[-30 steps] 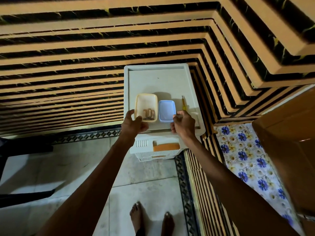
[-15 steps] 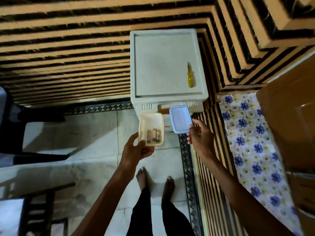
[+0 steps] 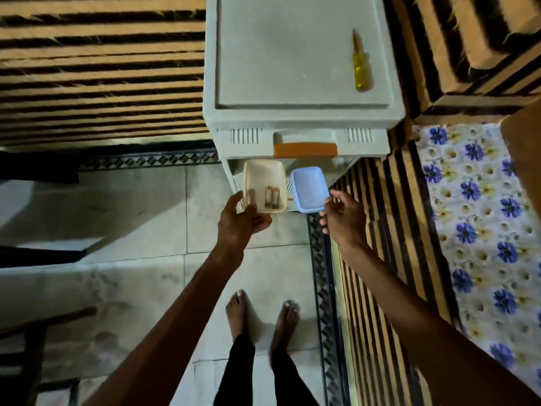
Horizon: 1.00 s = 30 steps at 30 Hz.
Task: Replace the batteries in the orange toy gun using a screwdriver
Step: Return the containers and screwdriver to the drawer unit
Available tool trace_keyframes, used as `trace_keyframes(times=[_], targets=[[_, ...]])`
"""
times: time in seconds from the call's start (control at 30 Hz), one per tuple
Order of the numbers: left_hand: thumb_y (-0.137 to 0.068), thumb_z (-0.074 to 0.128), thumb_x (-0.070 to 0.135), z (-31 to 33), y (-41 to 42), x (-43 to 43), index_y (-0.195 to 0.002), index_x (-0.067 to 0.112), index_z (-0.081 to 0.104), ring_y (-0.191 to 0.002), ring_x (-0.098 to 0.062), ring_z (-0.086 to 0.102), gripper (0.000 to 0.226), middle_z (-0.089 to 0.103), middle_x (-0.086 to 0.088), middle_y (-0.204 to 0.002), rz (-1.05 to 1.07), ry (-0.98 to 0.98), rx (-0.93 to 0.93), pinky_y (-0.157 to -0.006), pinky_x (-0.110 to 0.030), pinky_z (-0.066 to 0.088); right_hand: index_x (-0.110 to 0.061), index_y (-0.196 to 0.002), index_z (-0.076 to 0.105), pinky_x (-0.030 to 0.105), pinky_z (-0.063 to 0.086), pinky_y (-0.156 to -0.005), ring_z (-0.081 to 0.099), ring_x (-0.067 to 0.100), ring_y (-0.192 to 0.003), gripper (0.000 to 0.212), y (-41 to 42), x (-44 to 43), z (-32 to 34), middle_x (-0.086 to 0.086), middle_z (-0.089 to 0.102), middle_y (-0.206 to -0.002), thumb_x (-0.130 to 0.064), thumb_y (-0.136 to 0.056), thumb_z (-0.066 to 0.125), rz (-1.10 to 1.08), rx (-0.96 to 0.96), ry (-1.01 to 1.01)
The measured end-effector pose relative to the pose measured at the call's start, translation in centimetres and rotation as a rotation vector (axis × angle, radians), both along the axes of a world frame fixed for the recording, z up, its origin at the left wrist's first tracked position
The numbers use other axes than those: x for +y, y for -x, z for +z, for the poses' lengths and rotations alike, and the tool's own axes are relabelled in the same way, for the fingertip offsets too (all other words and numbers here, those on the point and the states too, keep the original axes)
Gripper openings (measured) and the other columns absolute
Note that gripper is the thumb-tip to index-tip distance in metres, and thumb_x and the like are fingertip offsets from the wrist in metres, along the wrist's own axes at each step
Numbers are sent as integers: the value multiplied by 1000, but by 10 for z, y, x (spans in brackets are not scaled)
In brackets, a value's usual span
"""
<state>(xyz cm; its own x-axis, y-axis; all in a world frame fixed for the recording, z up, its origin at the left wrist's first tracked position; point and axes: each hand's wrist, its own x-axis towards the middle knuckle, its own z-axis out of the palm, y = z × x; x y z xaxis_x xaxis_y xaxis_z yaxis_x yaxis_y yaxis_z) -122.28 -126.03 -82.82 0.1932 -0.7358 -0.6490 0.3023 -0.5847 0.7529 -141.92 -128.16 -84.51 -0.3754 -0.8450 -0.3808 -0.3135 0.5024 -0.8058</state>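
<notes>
Batteries (image 3: 270, 197) sit in the box (image 3: 265, 189), gripped by the left hand (image 3: 238, 222) for carrying. Right hand (image 3: 344, 218) pinches its lid (image 3: 308, 189); the screwdriver (image 3: 359, 64) waits at one o'clock.

My left hand (image 3: 240, 221) covers the yellow box's (image 3: 265, 177) near corner. The items inside (image 3: 270, 197) are too blurred to identify. The cabinet's (image 3: 292, 118) far edge is cut off.
</notes>
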Motion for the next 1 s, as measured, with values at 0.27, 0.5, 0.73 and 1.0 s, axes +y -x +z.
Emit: trace_keyframes(times=[0.27,0.5,0.73,1.0], targets=[[-98,48,-8,-79,12,-72,-142,7,42,-78,-26,64,48,60,-21,-107,174,48,95,-66,-27,62,-17,-125,59,26,45,-48,52,10,-51,27,-18,-74,-76,2,58,-71,-14,-103,44,-122,-131,-25],[-96,53,-2,-95,10,-104,-142,17,43,-83,-26,68,50,64,-21,-121,290,79,82,-86,-38,59,-23,-131,57,22,46,-48,58,9,-58,31,-38,-115,-88,6,64,-98,-18,-104,42,-140,-162,-16],[-96,54,-4,-94,18,-120,-122,16,53,-108,-35,67,33,60,-8,-118,464,97,220,-75,-32,60,-23,-128,58,22,48,-50,61,7,-61,30,-48,-132,-86,5,66,-105,-19,-104,41,-152,-188,-8],[-99,52,3,-92,17,-137,-132,9,57,-109,-32,65,33,65,-15,-120,546,122,288,-78,-32,61,-11,-120,61,19,50,-47,65,10,-62,25,-49,-138,-79,5,68,-92,-22,-103,45,-120,-203,-38]])
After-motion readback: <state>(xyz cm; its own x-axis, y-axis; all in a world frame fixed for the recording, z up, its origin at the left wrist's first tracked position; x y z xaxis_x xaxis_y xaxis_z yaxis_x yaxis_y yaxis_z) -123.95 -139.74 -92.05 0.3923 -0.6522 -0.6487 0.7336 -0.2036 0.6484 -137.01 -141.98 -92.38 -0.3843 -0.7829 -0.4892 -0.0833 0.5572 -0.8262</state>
